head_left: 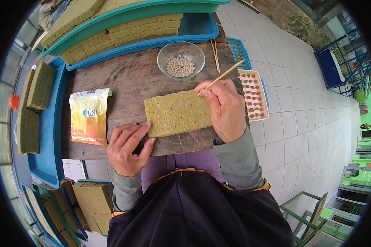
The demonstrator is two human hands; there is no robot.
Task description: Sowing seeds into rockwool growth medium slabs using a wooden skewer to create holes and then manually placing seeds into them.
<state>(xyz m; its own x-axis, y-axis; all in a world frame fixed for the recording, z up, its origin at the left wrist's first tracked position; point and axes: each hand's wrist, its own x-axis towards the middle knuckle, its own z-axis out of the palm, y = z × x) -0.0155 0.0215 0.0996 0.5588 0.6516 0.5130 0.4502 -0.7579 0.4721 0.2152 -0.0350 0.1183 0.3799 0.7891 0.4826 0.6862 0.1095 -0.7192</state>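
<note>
A yellow-green rockwool slab (177,115) lies flat on the wooden table, its top marked with small holes and cut lines. My right hand (226,109) pinches a thin wooden stick (224,76), its lower tip down at the slab's far right part. With its fingertips, my left hand (130,144) touches the slab's near left edge; the fingers are spread and hold nothing. Beyond the slab stands a clear glass bowl (163,53) with pale round seeds (180,67) in it. To the left rests a yellow and orange packet (88,117).
Blue and teal trays (198,31) with stacked rockwool run along the table's far side. Another blue tray (49,162) is at the left. Two more sticks (215,55) lie behind the bowl's right. A white tray (255,96) of small cubes sits past the right edge.
</note>
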